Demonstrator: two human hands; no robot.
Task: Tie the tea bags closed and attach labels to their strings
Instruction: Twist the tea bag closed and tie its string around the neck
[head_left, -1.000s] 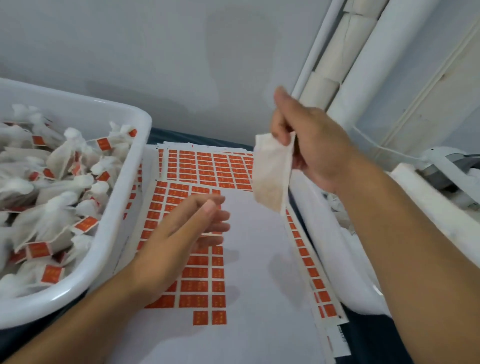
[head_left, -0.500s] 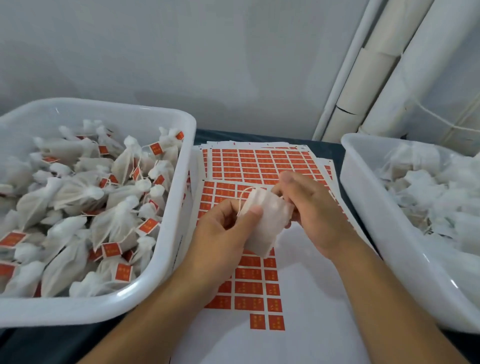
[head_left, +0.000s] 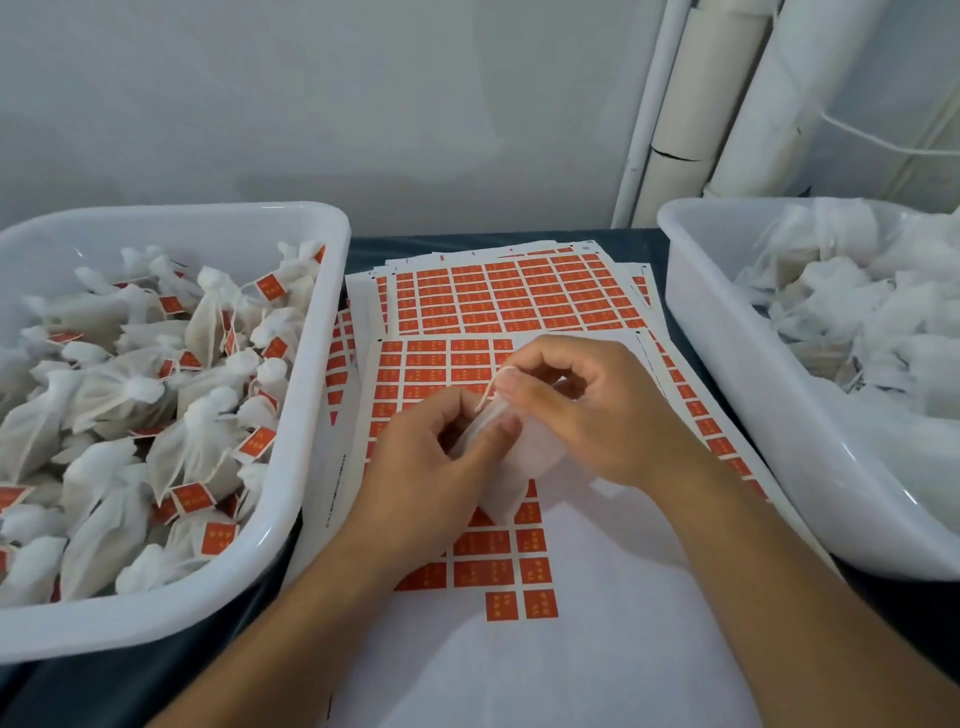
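A white tea bag (head_left: 524, 460) hangs between both hands over the sheet of orange labels (head_left: 488, 558). My left hand (head_left: 421, 467) pinches the bag's upper edge between thumb and fingers. My right hand (head_left: 597, 415) grips the bag's top, its fingertips pinching the thin string (head_left: 493, 387) there. Much of the bag is hidden behind the fingers, so I cannot tell whether its neck is tied.
A white tub (head_left: 306, 467) at the left holds several tied tea bags with orange labels. A second white tub (head_left: 737, 395) at the right holds several untied bags. More label sheets (head_left: 514, 296) lie stacked behind the hands. White pipes (head_left: 675, 130) run up the back right wall.
My right hand carried the bag down from high at the right to above the label sheet. My left hand rose off the sheet and took hold of it. The view swung rightward and down.
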